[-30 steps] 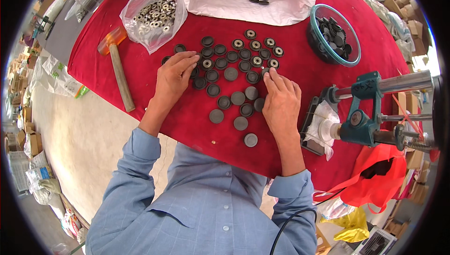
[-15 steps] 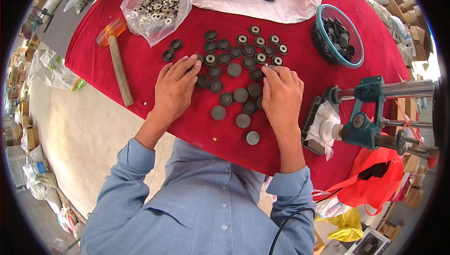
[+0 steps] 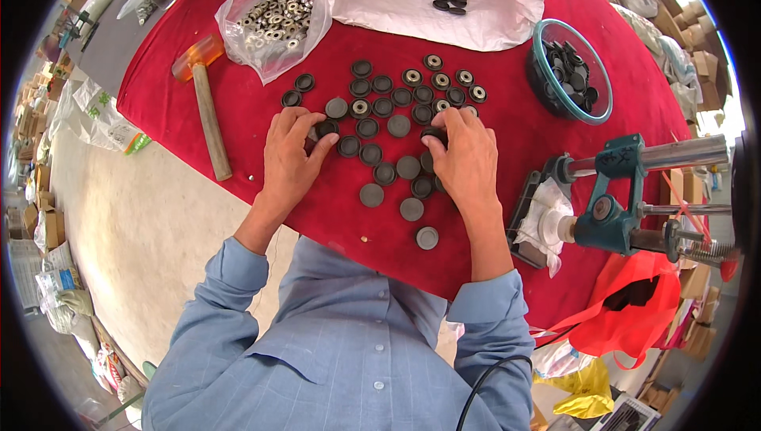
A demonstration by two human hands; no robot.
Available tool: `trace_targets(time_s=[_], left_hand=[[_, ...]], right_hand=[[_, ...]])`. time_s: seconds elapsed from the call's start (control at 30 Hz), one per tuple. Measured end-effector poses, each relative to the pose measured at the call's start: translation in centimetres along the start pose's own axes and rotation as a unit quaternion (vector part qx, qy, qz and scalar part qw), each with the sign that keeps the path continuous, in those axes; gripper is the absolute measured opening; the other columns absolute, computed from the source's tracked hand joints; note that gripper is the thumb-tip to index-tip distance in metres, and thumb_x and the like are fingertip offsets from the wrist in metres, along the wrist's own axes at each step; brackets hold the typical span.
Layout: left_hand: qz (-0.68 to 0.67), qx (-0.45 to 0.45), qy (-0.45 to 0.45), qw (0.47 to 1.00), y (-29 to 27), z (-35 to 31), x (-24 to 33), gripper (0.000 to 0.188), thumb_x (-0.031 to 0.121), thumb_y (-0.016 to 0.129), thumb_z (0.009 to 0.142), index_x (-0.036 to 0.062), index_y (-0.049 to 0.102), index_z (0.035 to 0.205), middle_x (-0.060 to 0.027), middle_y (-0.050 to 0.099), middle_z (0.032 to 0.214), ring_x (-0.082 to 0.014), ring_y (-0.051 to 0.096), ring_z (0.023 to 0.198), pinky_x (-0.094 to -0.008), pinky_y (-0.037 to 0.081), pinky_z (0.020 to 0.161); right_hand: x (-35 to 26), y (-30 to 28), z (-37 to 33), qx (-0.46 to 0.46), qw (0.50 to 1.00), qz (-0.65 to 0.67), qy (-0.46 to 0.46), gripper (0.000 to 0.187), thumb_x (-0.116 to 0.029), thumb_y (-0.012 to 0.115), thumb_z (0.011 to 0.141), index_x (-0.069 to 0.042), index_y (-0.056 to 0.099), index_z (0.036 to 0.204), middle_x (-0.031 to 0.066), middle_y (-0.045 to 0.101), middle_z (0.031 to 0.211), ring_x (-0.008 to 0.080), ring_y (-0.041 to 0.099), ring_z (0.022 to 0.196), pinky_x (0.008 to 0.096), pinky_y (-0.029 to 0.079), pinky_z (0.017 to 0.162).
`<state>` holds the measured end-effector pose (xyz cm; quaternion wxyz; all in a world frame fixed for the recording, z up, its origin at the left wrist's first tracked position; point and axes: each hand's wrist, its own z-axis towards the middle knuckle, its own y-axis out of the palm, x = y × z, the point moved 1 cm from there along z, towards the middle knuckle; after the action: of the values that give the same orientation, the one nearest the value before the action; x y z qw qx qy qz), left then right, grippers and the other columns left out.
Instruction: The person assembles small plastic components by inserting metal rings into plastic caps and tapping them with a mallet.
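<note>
A mallet lies at the left on the red cloth, its orange head away from the person and its wooden handle running toward the near edge. Just beyond it stands an open clear bag holding small metal rings.

The left hand is over the cloth, palm down, at the left of a loose spread of dark round discs. Its thumb and forefinger are curved, with one disc between their tips; whether they grip it cannot be told. Two discs lie near this hand on its far side, close together.

The spread occupies the middle of the cloth. Some discs show a rimmed hollow, others a flat grey face; several, mostly at the far right of the group, have a metal ring seated at the centre. Beyond them lies a white sack with a heap of further discs.

The right hand, at the right of the spread, pinches a dark disc at its edge between thumb and forefinger. Farther right are a bowl of discs and, nearer, a green press.
</note>
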<state>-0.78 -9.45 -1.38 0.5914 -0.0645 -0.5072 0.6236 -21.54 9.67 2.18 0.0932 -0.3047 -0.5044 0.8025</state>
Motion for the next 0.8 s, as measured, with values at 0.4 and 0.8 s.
trace_targets(time_s=[0.4,0.8], left_hand=[[-0.131,0.043,0.032,0.990,1.7,4.2,2.0,0.021,-0.003,0.087,0.090,0.0022,0.081,0.109,-0.0080,0.075,0.099,-0.0161,0.070,0.082,-0.0284,0.055,0.071],[-0.008,-0.003,0.178,0.984,2.8,4.4,0.5,0.022,0.004,0.085,0.086,0.0078,0.082,0.108,-0.0061,0.078,0.112,-0.0292,0.073,0.109,-0.0433,0.057,0.091]], right_hand=[[1.1,-0.2,-1.1,0.038,0.982,0.177,0.049,0.020,-0.010,0.086,0.091,-0.006,0.077,0.109,0.0111,0.071,0.096,0.0294,0.071,0.075,0.0425,0.057,0.070],[2.8,-1.5,-0.4,0.090,0.964,0.230,0.095,0.020,-0.004,0.084,0.091,-0.002,0.077,0.110,0.0122,0.072,0.094,0.0256,0.072,0.075,0.0389,0.058,0.069]])
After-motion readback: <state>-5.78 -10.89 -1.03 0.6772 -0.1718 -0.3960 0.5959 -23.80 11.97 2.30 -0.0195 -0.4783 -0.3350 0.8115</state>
